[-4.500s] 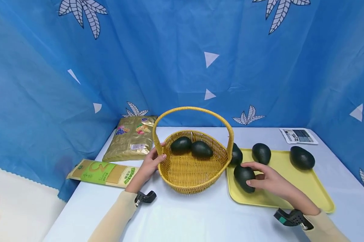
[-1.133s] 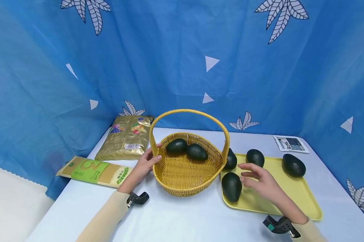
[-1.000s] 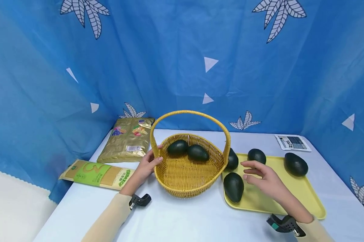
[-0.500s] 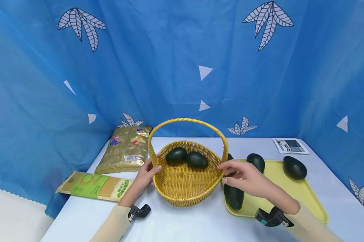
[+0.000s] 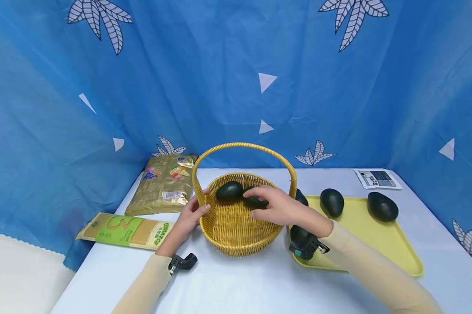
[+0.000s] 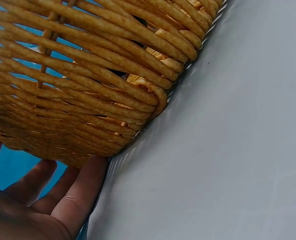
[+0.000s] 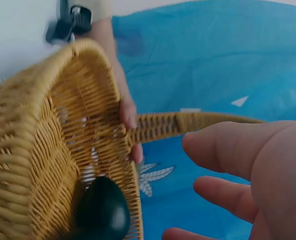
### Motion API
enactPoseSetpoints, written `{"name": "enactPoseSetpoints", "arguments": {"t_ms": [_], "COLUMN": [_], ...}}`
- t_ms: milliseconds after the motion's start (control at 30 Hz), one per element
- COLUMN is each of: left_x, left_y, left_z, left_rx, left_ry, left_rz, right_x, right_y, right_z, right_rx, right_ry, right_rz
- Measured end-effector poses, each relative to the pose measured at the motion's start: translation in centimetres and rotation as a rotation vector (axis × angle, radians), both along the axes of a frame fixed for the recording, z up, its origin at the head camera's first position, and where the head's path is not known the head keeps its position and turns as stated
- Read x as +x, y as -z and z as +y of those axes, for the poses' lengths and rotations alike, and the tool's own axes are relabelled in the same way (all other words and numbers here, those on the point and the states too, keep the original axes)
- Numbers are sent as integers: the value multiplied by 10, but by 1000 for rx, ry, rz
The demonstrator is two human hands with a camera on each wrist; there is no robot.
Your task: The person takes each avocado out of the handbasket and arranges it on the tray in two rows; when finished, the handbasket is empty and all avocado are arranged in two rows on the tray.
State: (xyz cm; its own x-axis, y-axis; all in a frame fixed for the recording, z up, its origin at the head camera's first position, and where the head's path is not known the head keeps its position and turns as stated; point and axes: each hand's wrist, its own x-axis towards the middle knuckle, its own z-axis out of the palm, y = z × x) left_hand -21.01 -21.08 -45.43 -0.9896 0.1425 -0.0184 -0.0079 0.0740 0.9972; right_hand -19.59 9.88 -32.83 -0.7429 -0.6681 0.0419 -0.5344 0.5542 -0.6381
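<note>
A yellow woven basket (image 5: 236,233) with a tall arched handle stands mid-table, two dark green avocados inside. My left hand (image 5: 189,216) holds its left rim, thumb on top; in the left wrist view, fingers (image 6: 80,192) lie against the woven outer wall. Over the basket's right half reaches my right hand (image 5: 273,207), loosely spread and holding nothing. It covers part of the right avocado (image 5: 254,202); the left avocado (image 5: 230,191) shows fully. In the right wrist view, thumb and fingers (image 7: 225,150) are apart, with an avocado (image 7: 105,210) lower left.
A yellow tray (image 5: 371,244) with several avocados lies to the right; my right wrist partly hides the avocado (image 5: 299,235) at its front left. A gold bag (image 5: 157,185) and a noodle packet (image 5: 122,230) lie left. A white packet (image 5: 377,179) sits back right.
The right hand has let go of the front-left avocado on the tray and moved left, past the basket's right rim, to above its inside. The left hand stays at the left rim.
</note>
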Motion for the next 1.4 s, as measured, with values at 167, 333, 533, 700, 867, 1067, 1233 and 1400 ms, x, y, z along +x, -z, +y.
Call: {"name": "enactPoseSetpoints", "arguments": {"t_ms": [167, 333, 533, 700, 867, 1067, 1233, 1400], "left_x": [-3, -2, -3, -2, -2, -4, -3, -2], "left_y": [-3, -1, 1, 2, 2, 1, 0, -1], "left_z": [0, 1, 0, 0, 0, 0, 0, 1], "left_rx": [-3, 0, 0, 9, 6, 4, 8, 21], "left_ry": [-6, -10, -20, -16, -10, -4, -8, -7], "left_rz": [-3, -11, -17, -28, -9, 5, 11, -2], "right_x": [-22, -38, -54, -62, -67, -70, -69, -66], "right_y": [3, 9, 18, 24, 31, 36, 36, 38], "right_z": [-18, -28, -38, -44, -43, -41, -41, -40], "right_rx": [38, 83, 164, 211, 264, 317, 334, 320], "right_ry": [17, 40, 92, 131, 127, 115, 98, 71], "right_rz": [-15, -43, -79, -119, -115, -119, -127, -185]}}
